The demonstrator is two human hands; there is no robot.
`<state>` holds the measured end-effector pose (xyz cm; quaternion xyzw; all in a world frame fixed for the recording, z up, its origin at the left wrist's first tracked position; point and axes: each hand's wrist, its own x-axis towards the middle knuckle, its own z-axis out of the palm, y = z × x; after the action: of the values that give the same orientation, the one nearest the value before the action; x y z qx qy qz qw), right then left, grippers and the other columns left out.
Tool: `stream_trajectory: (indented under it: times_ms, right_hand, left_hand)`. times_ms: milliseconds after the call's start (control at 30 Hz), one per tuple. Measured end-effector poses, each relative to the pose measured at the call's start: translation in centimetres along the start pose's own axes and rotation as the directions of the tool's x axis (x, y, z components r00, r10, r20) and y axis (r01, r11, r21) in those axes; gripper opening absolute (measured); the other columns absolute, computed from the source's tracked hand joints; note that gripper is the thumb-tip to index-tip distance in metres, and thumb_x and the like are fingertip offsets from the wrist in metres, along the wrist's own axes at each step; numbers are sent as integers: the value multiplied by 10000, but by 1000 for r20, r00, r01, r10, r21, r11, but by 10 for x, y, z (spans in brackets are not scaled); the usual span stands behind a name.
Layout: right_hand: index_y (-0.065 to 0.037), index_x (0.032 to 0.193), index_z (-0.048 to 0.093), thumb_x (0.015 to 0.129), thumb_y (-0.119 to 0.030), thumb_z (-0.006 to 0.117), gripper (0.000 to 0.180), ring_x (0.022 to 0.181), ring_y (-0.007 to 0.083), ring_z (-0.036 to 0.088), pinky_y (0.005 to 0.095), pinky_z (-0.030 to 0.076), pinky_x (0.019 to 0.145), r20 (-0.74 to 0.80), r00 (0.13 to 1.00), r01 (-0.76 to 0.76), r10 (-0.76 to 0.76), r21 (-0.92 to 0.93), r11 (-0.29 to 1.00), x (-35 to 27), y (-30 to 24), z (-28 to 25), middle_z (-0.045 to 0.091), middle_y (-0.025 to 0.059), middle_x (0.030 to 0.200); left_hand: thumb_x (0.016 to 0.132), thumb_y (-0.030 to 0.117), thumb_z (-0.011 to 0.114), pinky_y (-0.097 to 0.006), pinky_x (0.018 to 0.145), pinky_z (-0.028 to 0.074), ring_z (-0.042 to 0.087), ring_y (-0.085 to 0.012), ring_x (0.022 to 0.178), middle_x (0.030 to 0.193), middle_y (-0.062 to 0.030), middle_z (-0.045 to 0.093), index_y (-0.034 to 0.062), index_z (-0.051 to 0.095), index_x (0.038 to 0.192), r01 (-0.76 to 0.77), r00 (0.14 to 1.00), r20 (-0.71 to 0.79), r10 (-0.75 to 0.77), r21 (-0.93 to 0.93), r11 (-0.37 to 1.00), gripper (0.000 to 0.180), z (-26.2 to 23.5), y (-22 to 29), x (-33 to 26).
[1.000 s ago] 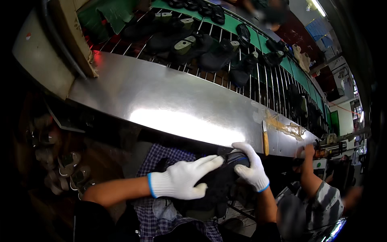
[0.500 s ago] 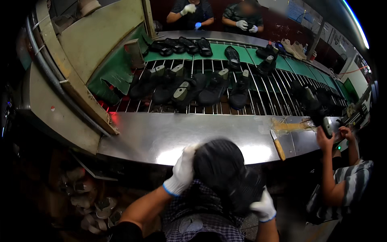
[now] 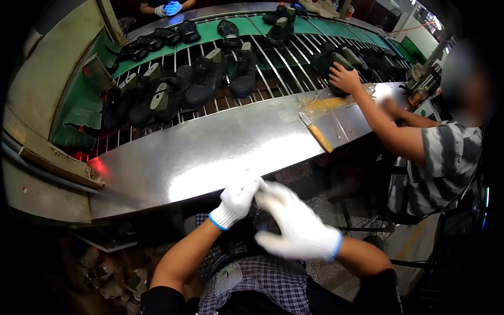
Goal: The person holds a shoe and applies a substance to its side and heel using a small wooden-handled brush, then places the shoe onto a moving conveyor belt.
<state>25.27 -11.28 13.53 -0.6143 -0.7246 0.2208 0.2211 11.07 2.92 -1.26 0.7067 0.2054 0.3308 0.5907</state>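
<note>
So from my end it's a long barred rack (image 3: 273,63) of dark shoes (image 3: 205,81), then the steel ledge (image 3: 157,152), then a plaid apron (image 3: 273,275) below. The black shoe (image 3: 244,239) is low over that apron, mostly hidden by my left hand (image 3: 239,198), curled, and right hand (image 3: 296,226), thumb spread, the two bunched close together, and I can't tell if either's clamped on it. Wooden-handled knife (image 3: 317,134)'s just lying on the ledge.

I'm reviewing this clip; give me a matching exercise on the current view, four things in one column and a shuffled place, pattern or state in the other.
1. Knife
2. Wearer's left hand
3. Lap cloth
4. Co-worker's sleeve

A. Grey-striped
B. Gloved in white
C. Lying on the metal ledge
D. Checked

Pairs: 1-C, 2-B, 3-D, 4-A
</note>
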Motion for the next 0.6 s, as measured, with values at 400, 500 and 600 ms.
stream_trajectory:
  times_ms: [400,500,600]
  right_hand:
    - [-64,879,701,840,-426,804,378,827,307,663,424,528,814,61,996,57,-72,218,974,1,8,44,670,105,877]
    - [-73,997,719,832,-531,841,502,883,292,667,402,507,865,111,983,107,-143,280,954,0,19,38,687,98,981]
    - [-63,1058,710,676,-522,982,656,902,297,678,412,526,843,42,968,205,-249,442,873,-3,32,43,689,101,994]
  left_hand:
    - [916,179,779,-552,1087,522,656,-442,1210,1302,-263,678,-32,702,1244,-127,954,-142,265,608,784,397,-10,36,-59]
    - [759,384,928,-554,1135,504,584,-438,1342,1351,-245,632,-42,676,1298,-165,981,-16,192,450,878,732,-4,104,-108]
    - [695,304,979,-460,910,601,695,-359,1070,1154,-158,671,7,670,1155,-142,988,-17,156,328,934,629,-8,88,-124]
